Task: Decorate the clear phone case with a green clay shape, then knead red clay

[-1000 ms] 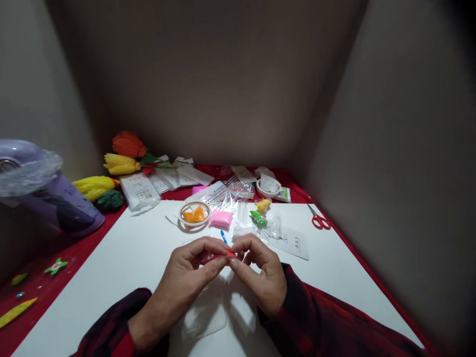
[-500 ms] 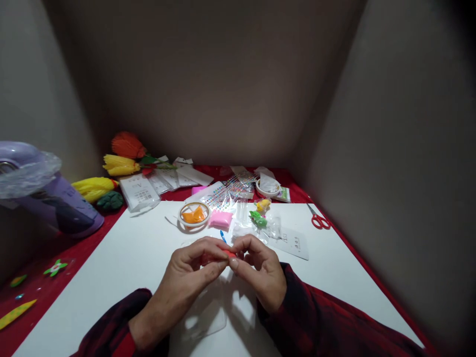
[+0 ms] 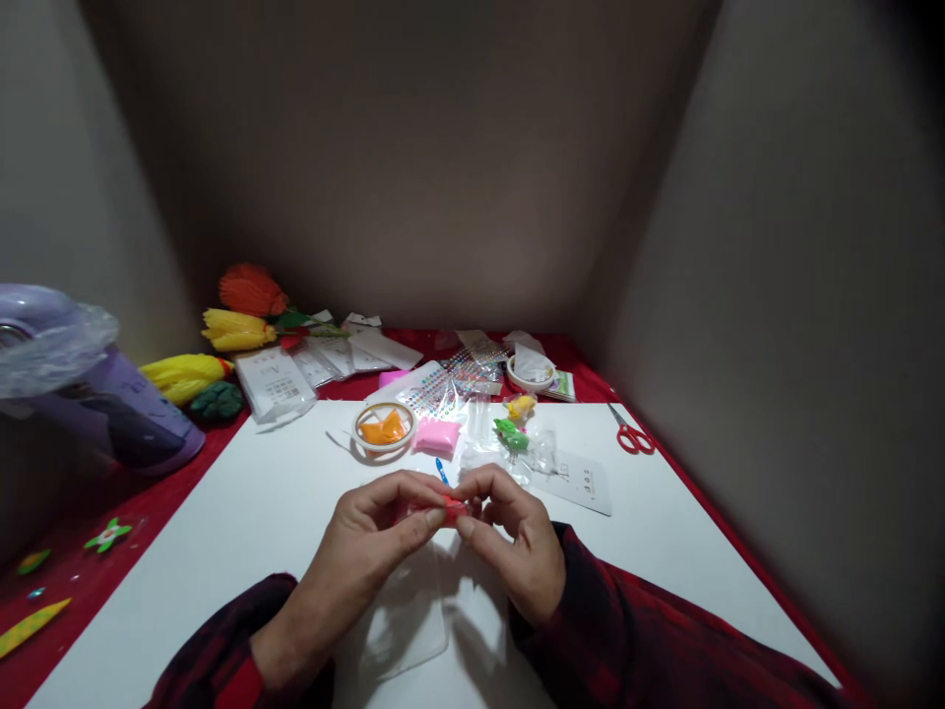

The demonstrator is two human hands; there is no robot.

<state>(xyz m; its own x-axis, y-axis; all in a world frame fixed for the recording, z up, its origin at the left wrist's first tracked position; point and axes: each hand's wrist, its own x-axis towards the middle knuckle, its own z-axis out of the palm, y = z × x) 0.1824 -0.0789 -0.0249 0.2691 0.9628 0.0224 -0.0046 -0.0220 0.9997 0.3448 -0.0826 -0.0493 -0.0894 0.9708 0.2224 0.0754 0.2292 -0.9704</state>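
Between my fingertips is a small red packet (image 3: pixel 453 511), seemingly soft modelling clay in clear wrap. My left hand (image 3: pixel 376 532) pinches its left side, and my right hand (image 3: pixel 515 537) pinches its right side. Much of the packet is hidden behind the fingers. Just beyond my hands lies a small blue tool (image 3: pixel 441 471). Farther back are a pink clay packet (image 3: pixel 436 435) and an orange clay packet (image 3: pixel 383 427), the orange one inside a tape roll (image 3: pixel 357 425). Under my hands, a clear plastic piece (image 3: pixel 409 630) rests on the white board (image 3: pixel 243 512).
Green clay (image 3: pixel 511 433) and yellow clay (image 3: pixel 521 406) lie in opened wrappers. Red-handled scissors (image 3: pixel 633 439) are at the right edge. Gem sticker sheets (image 3: pixel 435 389) lie behind. A purple bin (image 3: pixel 125 404) and paper flowers (image 3: pixel 251 290) stand at the left.
My left thumb has shifted slightly left along the red packet, and the fingertips are a little farther apart. More of the packet shows between them.
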